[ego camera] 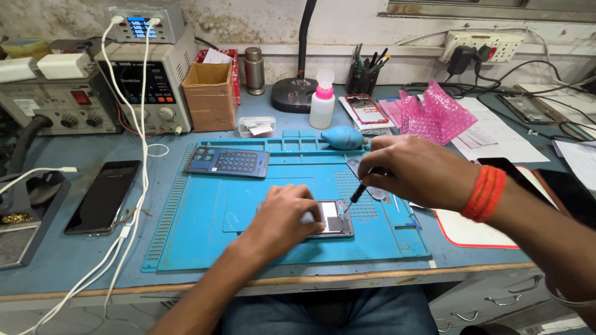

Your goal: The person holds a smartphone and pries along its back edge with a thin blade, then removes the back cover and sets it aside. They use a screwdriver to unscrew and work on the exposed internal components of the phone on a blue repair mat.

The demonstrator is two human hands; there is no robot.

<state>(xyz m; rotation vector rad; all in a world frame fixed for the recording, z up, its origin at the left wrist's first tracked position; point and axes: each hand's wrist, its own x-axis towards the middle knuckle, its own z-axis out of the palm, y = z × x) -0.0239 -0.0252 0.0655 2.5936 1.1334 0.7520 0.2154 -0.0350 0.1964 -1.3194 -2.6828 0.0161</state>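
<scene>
An opened grey phone [335,218] lies under the flat left hand [282,218], the right hand's [415,170] grip clamped on a screwdriver [357,195]; pink bubble bag [436,115] behind.

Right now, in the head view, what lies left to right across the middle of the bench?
Black phone → white cables → left hand on the opened phone → screwdriver → right hand → orange wristband.

Two hands work here, the left hand [282,217] and the right hand [413,170]. On the worktop [62,260] lie one blue mat [205,236], one opened phone [335,218], one dark phone [102,196], one cardboard box [210,93], one white bottle [322,102] and one pink bubble bag [437,115].
</scene>
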